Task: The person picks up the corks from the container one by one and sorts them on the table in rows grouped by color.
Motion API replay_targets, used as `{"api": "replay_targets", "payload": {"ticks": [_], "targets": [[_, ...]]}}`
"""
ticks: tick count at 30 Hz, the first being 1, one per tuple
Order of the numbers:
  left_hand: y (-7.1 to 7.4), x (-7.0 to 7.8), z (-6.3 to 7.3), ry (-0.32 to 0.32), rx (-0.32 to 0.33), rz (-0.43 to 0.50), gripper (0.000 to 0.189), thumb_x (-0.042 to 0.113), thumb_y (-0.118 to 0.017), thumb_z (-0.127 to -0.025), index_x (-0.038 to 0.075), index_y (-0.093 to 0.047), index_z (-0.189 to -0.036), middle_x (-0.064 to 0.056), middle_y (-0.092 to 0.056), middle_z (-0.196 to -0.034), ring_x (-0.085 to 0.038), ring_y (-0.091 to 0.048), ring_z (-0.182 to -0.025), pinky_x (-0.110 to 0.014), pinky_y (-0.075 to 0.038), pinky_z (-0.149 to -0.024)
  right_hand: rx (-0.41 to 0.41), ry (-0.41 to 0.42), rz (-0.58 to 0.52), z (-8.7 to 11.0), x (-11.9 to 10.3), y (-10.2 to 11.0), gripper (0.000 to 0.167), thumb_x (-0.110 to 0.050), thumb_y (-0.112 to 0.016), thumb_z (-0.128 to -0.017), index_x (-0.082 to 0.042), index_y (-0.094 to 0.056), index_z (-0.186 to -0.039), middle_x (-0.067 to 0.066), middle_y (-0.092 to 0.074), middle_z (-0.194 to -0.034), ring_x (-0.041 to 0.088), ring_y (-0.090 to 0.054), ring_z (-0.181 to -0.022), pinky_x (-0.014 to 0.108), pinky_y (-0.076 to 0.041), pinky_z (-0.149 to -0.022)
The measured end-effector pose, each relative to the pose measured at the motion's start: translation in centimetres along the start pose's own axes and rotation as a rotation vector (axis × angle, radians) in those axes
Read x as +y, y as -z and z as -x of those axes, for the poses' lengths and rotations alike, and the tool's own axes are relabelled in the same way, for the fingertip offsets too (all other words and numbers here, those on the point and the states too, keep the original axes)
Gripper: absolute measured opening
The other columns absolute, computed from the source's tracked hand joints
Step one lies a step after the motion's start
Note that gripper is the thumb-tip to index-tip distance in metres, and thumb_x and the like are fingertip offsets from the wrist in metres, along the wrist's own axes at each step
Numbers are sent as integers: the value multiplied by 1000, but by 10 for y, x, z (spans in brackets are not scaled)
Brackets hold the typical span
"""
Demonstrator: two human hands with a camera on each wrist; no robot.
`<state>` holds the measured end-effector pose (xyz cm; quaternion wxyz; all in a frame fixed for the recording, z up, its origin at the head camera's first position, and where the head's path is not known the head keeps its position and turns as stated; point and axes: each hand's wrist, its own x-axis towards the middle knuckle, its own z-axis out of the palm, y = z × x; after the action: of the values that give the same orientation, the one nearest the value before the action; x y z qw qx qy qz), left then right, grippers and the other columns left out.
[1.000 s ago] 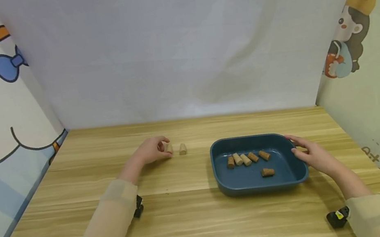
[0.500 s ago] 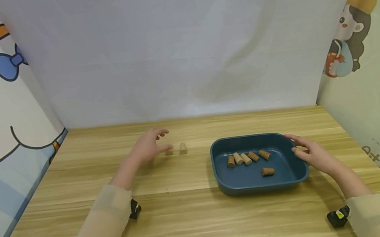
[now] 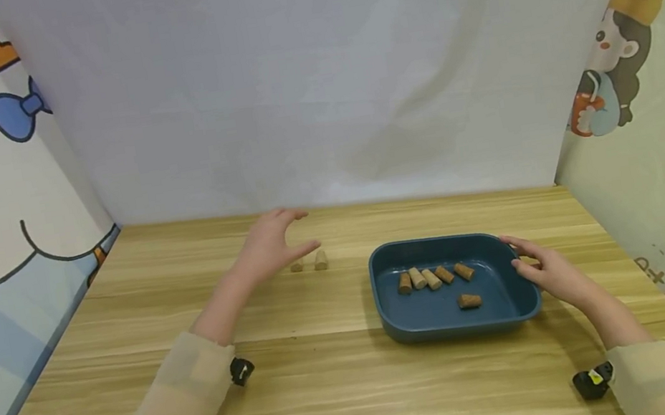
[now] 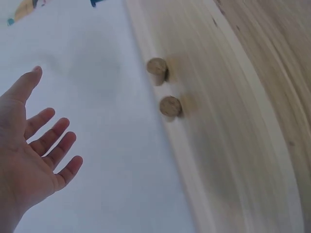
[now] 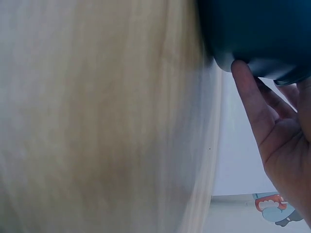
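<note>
Two small tapered corks lie side by side on the table. My left hand (image 3: pixel 267 248) hovers at the left cork (image 3: pixel 296 267), fingers and thumb spread, holding nothing; the thumb reaches close above the right cork (image 3: pixel 320 260). In the left wrist view, the round ends of the first cork (image 4: pixel 157 66) and second cork (image 4: pixel 170 106) show, apart from the left hand (image 4: pixel 39 155). At the right, my right hand (image 3: pixel 550 271) holds the end of a dark blue tray (image 3: pixel 434 311). The right wrist view shows a fingertip (image 5: pixel 239 67) against its outer wall.
Several corks lie in the tray, light ones and brown ones, with one brown cork (image 3: pixel 469 300) apart near the front. The wood-grain table (image 3: pixel 311 399) ends at a white backdrop (image 3: pixel 314 94). Cartoon-printed panels (image 3: pixel 625 74) flank both sides.
My left hand has let go of the left cork, risen off it, spread its fingers and shifted a little back and to the right. The right hand and tray have not moved.
</note>
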<state>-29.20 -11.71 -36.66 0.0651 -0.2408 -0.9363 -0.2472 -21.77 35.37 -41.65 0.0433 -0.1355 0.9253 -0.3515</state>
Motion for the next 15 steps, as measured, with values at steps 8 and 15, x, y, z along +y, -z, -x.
{"api": "replay_targets", "payload": {"ticks": [8, 15], "targets": [[-1, 35, 5, -28, 39, 28, 67, 48, -67, -84, 10, -49, -136, -13, -46, -138, -32, -40, -130, -48, -34, -107, -2, -4, 0, 1, 0, 1, 51, -20, -45, -101, -9, -30, -148, 36, -40, -134, 23, -56, -73, 27, -43, -51], [-9, 58, 6, -40, 96, 101, 64, 46, -68, -83, 12, -50, -135, -9, -46, -139, -28, -39, -130, -47, -34, -108, 0, 2, 2, 1, -2, -1, 51, -18, -45, -101, -8, -30, -148, 37, -38, -135, 32, -59, -85, 30, -44, -51]]}}
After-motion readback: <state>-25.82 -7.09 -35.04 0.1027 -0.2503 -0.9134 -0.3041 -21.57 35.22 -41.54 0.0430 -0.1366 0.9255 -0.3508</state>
